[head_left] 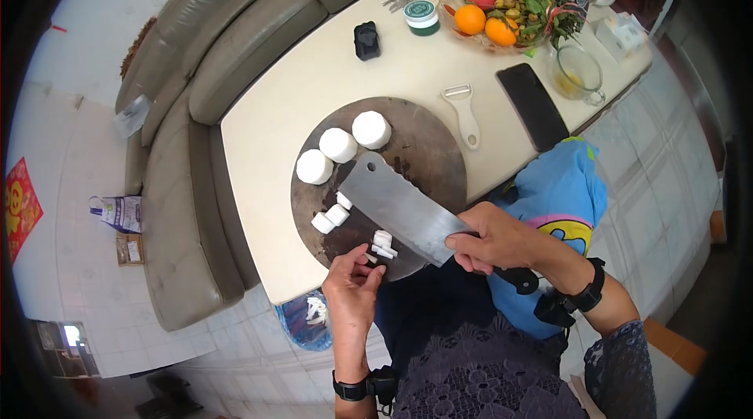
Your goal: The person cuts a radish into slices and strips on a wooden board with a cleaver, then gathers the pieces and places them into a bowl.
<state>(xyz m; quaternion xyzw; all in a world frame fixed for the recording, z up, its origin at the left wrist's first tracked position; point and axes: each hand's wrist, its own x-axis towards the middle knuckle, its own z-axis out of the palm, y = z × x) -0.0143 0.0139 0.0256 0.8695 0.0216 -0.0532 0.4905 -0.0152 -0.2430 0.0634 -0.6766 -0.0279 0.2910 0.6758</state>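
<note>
My right hand [492,240] is closed round the handle of a cleaver [404,211], whose broad blade lies slantwise over the round wooden chopping board [431,145]. Thumb and fingers of my left hand [353,282] pinch a small white vegetable piece [371,258] at the board's near edge. Right beside those fingertips lie cut white sticks [383,245]. Small white chunks [323,222] rest left of the blade, one partly hidden by it. Farther back, three thick peeled white rounds [338,145] stand in a row on the board.
On the cream table lie a white peeler [467,117], a black phone [533,107] and a small black object [366,40]. A green-white jar [421,19], fruit bowl [494,23] and glass cup [576,74] stand behind. A bin with peelings [316,311] is below the table edge.
</note>
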